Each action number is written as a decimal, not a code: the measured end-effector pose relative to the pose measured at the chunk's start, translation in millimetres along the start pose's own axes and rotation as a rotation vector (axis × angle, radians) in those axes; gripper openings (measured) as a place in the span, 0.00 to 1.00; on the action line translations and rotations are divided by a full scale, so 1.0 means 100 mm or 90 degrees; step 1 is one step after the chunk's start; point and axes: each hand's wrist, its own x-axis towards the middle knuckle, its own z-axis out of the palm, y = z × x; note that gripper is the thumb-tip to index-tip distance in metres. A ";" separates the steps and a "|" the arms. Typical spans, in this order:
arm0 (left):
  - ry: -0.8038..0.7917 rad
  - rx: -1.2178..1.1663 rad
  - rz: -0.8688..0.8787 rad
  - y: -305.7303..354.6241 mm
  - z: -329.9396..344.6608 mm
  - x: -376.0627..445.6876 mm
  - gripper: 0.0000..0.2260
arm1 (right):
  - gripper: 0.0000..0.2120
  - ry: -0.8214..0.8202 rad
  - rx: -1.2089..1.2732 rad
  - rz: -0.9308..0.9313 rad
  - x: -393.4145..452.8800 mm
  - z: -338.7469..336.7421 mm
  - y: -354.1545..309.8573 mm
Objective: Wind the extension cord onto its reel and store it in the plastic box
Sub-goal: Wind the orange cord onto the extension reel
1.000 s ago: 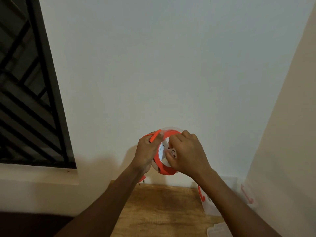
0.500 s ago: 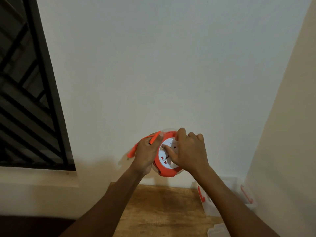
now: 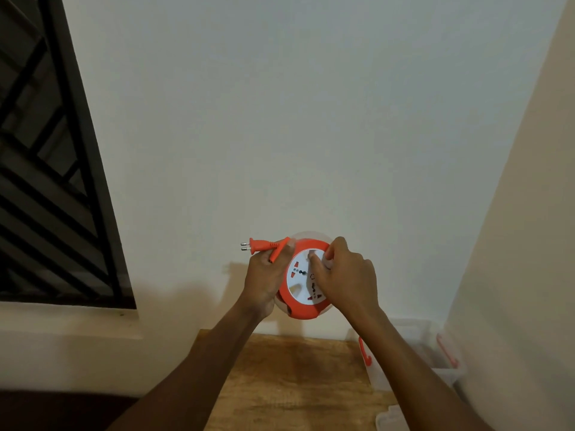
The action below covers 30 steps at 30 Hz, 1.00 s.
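Observation:
I hold a round orange reel (image 3: 303, 311) with a white socket face up in front of the wall, above the table. My left hand (image 3: 264, 281) grips its left edge. An orange plug (image 3: 259, 245) with two metal pins sticks out to the left above that hand, and a short orange handle piece crosses it. My right hand (image 3: 345, 276) rests on the white face, fingers pinched on a small part near its top. The clear plastic box (image 3: 413, 356) with orange latches stands open on the table at the lower right, beneath my right forearm.
A wooden table (image 3: 295, 377) lies below my arms, against a pale wall. A barred dark window (image 3: 46, 181) fills the left. A side wall closes in on the right, beside the box. A clear lid piece (image 3: 390, 418) lies at the table's front right.
The plug end has come up from below the reel to its upper left, with almost no loose cord showing. My right hand has turned on the white face, uncovering more of the sockets.

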 end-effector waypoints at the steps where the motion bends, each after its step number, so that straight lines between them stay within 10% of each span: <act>1: -0.002 -0.002 0.001 0.00 0.00 0.01 0.18 | 0.17 0.005 0.008 -0.012 0.00 -0.01 0.01; 12: 0.010 0.002 -0.007 -0.02 -0.08 0.08 0.16 | 0.19 0.006 -0.084 -0.360 -0.11 0.09 0.12; 30: -0.022 0.061 0.011 -0.12 -0.15 0.10 0.10 | 0.26 0.095 -0.232 -0.318 -0.18 0.20 -0.13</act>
